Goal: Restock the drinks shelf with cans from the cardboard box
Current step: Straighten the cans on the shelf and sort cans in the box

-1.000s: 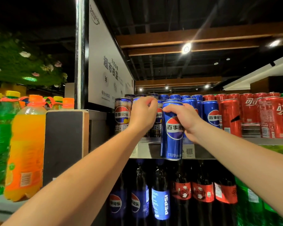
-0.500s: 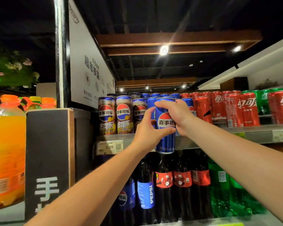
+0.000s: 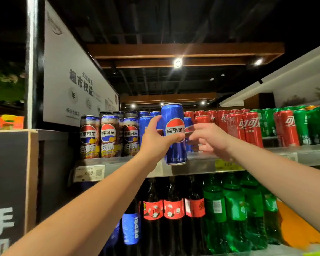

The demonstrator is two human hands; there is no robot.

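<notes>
Head view: the blue can (image 3: 174,115) has passed from the right hand (image 3: 211,139) to the left hand (image 3: 155,138), which wraps its middle and holds it upright over the shelf (image 3: 198,165) edge. The right hand, at the can's 3 o'clock, is loosely spread and empty. This looks like the placing step. Next the can probably needs sliding back into the blue row (image 3: 144,124) at its 10 o'clock.

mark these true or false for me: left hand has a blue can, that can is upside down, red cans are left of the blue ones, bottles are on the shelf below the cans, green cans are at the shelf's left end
1. The left hand grips a blue can. True.
2. That can is upside down. False: its lettering reads upright.
3. The red cans stand left of the shelved blue cans. False: they stand to the right.
4. Bottles stand below the can shelf. True.
5. The green cans are at the shelf's left end. False: they are at the right.
</notes>
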